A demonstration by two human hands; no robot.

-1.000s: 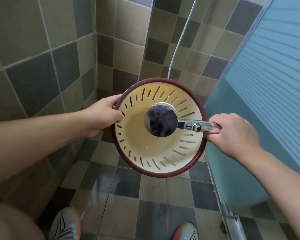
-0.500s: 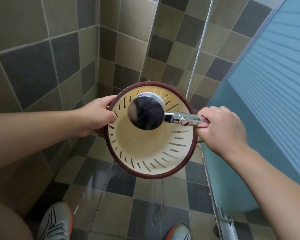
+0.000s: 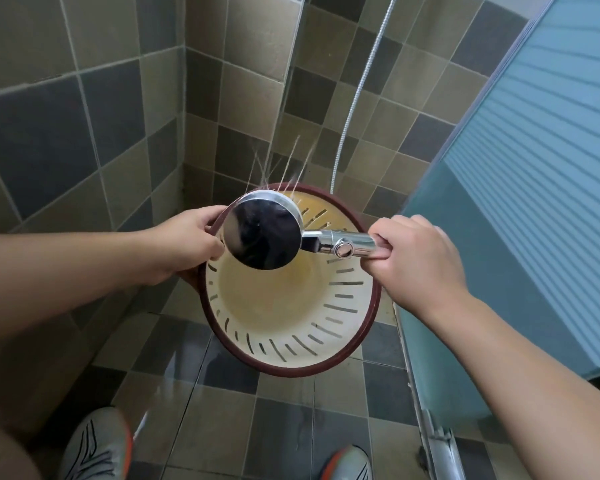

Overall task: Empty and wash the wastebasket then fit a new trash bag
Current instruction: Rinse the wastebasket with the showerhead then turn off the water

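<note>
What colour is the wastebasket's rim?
Dark reddish-brown on the wastebasket, its inside cream-yellow; the head view shows it.

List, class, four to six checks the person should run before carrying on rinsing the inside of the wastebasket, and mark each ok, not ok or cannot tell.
1. Left hand grips the rim of the wastebasket: ok.
2. Right hand grips the handle of the shower head: ok.
3. Water is running: ok, thin jets show above the head.
4. Spray lands inside the wastebasket: not ok, the jets shoot past the far rim towards the wall.
5. Wastebasket is empty of rubbish: ok, only its yellowish inside shows.
6. Shoes are out of the spray: cannot tell.
</note>
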